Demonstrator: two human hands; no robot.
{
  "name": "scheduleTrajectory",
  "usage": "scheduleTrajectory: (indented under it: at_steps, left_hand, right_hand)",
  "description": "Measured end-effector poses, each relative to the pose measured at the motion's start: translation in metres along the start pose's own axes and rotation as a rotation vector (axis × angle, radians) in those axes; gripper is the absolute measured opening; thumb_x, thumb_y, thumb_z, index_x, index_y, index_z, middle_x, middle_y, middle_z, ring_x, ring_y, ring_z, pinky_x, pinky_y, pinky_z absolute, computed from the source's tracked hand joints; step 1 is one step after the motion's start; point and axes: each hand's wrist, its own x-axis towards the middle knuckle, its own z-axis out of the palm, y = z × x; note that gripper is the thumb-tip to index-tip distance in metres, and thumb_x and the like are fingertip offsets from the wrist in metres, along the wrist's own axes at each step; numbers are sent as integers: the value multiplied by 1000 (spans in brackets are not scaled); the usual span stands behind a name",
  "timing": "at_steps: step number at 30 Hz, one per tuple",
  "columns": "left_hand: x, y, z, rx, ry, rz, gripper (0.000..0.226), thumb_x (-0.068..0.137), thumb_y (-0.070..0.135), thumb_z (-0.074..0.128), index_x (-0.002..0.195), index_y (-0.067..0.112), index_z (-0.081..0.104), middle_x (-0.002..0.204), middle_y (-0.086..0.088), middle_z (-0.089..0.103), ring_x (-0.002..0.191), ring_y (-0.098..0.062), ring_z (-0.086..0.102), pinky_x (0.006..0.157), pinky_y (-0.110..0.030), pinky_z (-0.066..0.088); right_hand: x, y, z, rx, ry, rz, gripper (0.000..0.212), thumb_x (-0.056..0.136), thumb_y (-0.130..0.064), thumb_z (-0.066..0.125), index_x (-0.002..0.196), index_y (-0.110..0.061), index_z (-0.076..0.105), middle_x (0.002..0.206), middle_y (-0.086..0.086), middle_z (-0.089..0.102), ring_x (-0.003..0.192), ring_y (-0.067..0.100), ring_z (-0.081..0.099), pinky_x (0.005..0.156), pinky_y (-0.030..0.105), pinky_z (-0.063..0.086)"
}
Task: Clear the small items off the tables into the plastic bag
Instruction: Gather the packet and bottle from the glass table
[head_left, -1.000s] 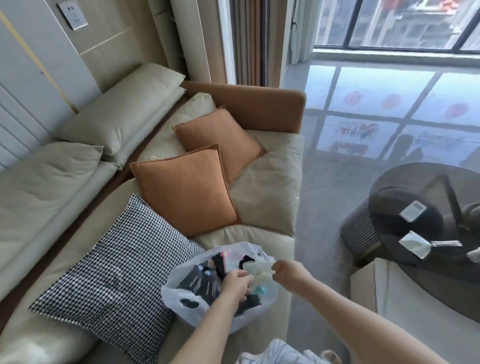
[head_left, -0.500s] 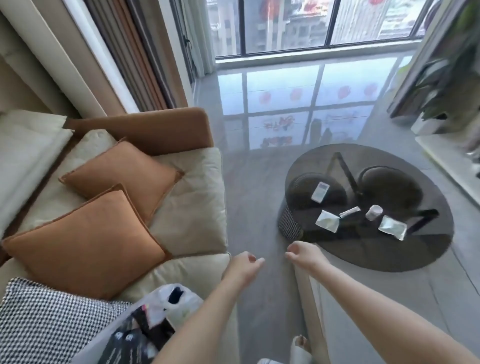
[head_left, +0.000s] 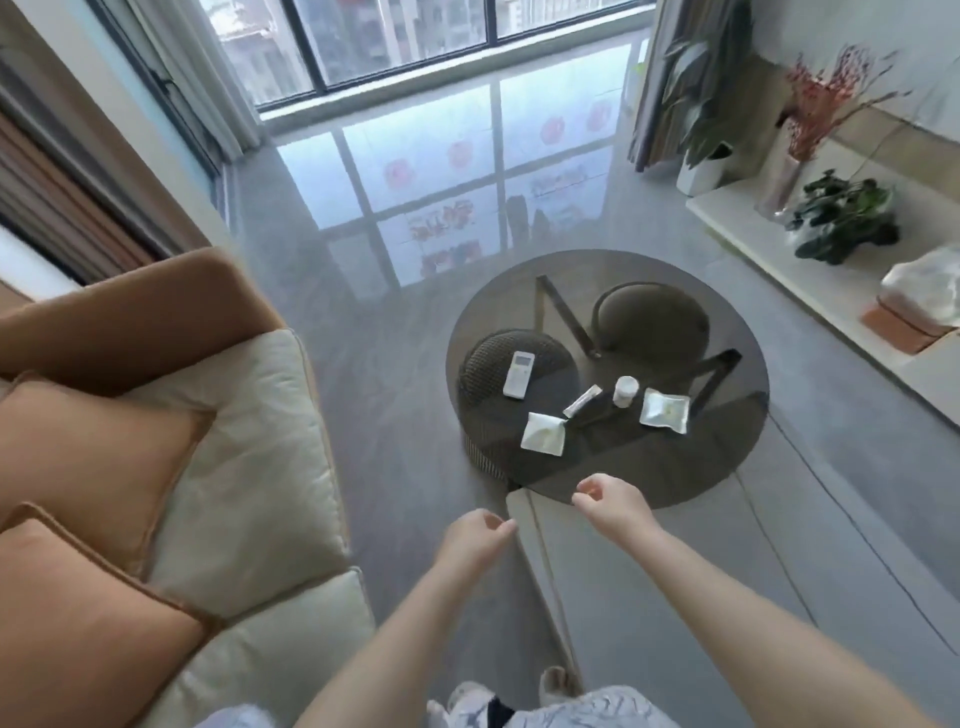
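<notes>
A round dark glass table (head_left: 727, 457) stands ahead. On it lie a white remote (head_left: 519, 374), a white packet (head_left: 543, 434), a thin sachet (head_left: 583, 401), a small white jar (head_left: 625, 390) and a second white packet (head_left: 665, 410). My left hand (head_left: 475, 538) hovers over the floor, fingers loosely curled, holding nothing. My right hand (head_left: 613, 506) hangs at the near edge of the glass table, fingers loosely curled and empty. The plastic bag is out of view.
A cream sofa (head_left: 249, 467) with orange cushions (head_left: 78, 457) fills the left. A pale low table (head_left: 649, 571) lies under my right arm. Two round stools (head_left: 652, 322) show beneath the glass. A white shelf (head_left: 831, 280) with plants runs along the right.
My view has swung right, from the bag on the sofa to the glass table. Both hands left the bag empty and moved toward the table; the bag has dropped out of sight.
</notes>
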Motion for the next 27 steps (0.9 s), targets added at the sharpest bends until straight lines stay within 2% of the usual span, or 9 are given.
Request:
scheduleTrajectory:
  at_steps: [3,8,12,16,18,21,24,25,27]
  left_hand:
    - [23,16,3,22,-32,6,35,90,43,52,111,17,64,114,-1,67,103,-19,63,89,-29,49]
    - [87,38,-3,-2,-82,8,34,89,40,57,111,16,63,114,0,65,97,-12,58,78,-21,42]
    - [143,54,-12,-141,-169,-59,38,86,39,62,114,15,62,114,-2,65,104,-19,62,93,-35,51]
    - [210,60,-17,-144,-180,-73,42,85,38,62,120,13,60,115,-2,65,107,-21,61,94,-38,50]
    - [247,59,-14,-134,-181,-74,46,86,37,61,123,11,58,115,-2,66,100,-18,63,90,-33,52]
    - [295,58,-4,-104,-190,-77,52,86,37,62,130,10,53,119,-1,64,83,-6,61,65,-8,47]
    - [334,57,11,-62,-177,-88,59,85,37,62,135,10,49,126,-1,61,103,-13,61,82,-19,48]
    - [345,58,17,-48,-177,-94,59,84,38,62,135,11,49,123,1,61,102,-12,61,81,-22,48]
    - [365,59,30,-14,-169,-87,57,84,38,62,134,14,49,106,9,58,83,-2,56,62,-16,42]
  right_hand:
    - [18,11,-9,118,56,76,27,89,-26,55,113,-15,63,114,2,65,108,18,58,83,22,40]
    - [58,20,-12,254,135,211,24,88,-25,56,109,-16,65,111,0,66,100,15,58,80,24,42]
    - [97,17,-7,305,193,324,24,89,-24,56,110,-17,64,111,-1,66,102,16,57,79,22,39]
    - [150,11,1,341,204,386,27,90,-24,57,114,-15,63,113,1,65,98,14,55,81,22,38]
    - [180,11,8,346,204,406,27,90,-24,57,115,-15,62,114,2,65,97,14,55,81,22,40]
    - [222,16,21,344,194,439,29,90,-25,57,116,-15,62,115,2,64,104,16,57,83,22,41]
    - [263,25,31,316,172,469,31,90,-27,56,119,-16,59,112,0,63,105,17,57,85,23,41]
    - [276,28,34,305,162,479,33,90,-28,55,121,-17,58,108,-1,62,105,18,57,86,25,42]
    - [304,34,39,286,149,492,36,90,-30,55,124,-17,55,105,-2,59,106,19,56,89,30,44]
